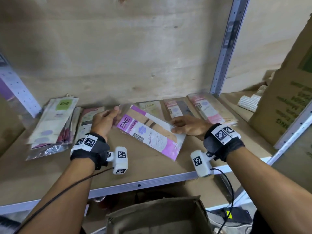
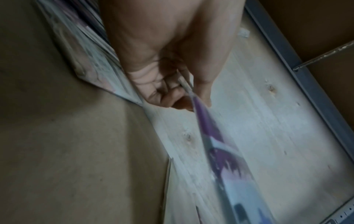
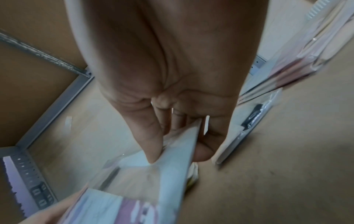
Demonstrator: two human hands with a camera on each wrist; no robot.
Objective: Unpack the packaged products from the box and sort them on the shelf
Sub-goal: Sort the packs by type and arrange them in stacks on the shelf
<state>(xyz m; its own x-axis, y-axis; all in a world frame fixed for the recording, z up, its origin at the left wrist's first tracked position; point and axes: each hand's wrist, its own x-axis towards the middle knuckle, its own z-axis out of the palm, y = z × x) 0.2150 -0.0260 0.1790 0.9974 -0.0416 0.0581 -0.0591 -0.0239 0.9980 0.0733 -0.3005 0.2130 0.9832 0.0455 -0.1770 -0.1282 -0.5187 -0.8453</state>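
A flat purple and white stocking packet (image 1: 148,132) marked ENE hangs just above the brown shelf board (image 1: 152,168), slanted from upper left to lower right. My left hand (image 1: 108,120) pinches its upper left end, thumb on top. My right hand (image 1: 184,126) pinches its right edge between thumb and fingers. In the left wrist view the left hand (image 2: 182,97) holds the packet (image 2: 220,148) edge-on. From the right wrist, the right hand (image 3: 176,145) nips the packet's (image 3: 168,169) white corner. The open cardboard box (image 1: 157,217) stands below the shelf.
Piles of packets lie along the back: green-labelled ones (image 1: 54,122) at left, one pile (image 1: 86,120) beside my left hand, pink ones (image 1: 209,108) at right. A big carton (image 1: 287,105) and white rolls (image 1: 249,100) fill the right bay past a metal upright (image 1: 224,48).
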